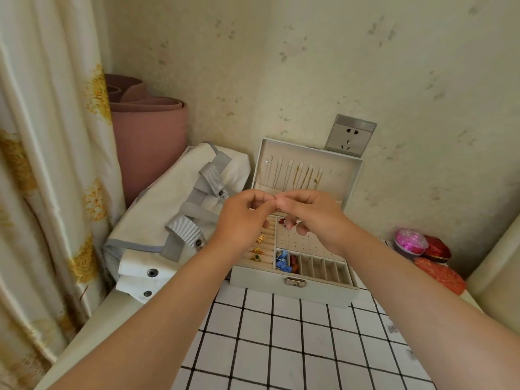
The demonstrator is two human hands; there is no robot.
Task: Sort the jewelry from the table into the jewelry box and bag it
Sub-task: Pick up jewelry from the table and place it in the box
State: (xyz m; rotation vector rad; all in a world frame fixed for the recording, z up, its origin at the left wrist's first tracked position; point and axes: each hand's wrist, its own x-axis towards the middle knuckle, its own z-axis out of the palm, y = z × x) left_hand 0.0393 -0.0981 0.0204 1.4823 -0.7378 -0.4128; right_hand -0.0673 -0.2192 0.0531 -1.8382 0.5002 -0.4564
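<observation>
Slippage into a wrong compartment is risked: left hand (242,220) and right hand (315,218) are pinched together over the jewelry box (292,291); what is held cannot be told

A rolled pink mat (152,136) stands in the corner beside the floral curtain (42,164). A wall socket (350,136) sits low on the wallpaper.

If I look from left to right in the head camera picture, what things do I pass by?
curtain → bag → jewelry box → pink tub
</observation>
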